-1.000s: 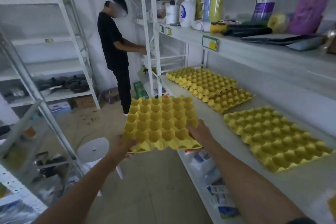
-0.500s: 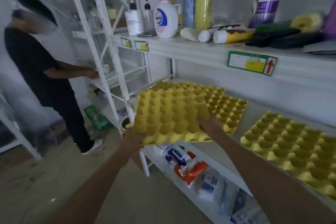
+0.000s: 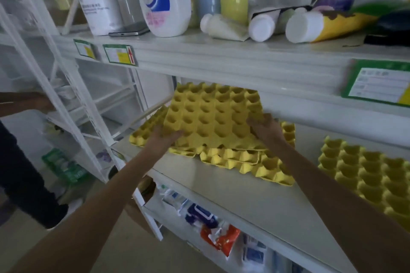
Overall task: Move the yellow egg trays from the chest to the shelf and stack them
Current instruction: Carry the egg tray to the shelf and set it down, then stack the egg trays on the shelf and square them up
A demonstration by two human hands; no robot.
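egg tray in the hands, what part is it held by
One yellow egg tray, tilted over the trays on the shelf. The left hand grips its near left corner, the right hand its right edge.

1. yellow egg tray (image 3: 213, 117), cups up, tilted with its far edge raised, over the trays on the shelf (image 3: 233, 186).
2. lower trays (image 3: 248, 162) lie flat, overlapping.
3. another tray (image 3: 366, 173) sits apart to the right.

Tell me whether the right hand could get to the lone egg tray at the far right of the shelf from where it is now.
Probably yes. The right hand grips the held tray, but bare shelf lies between it and the lone tray; it must let go first.
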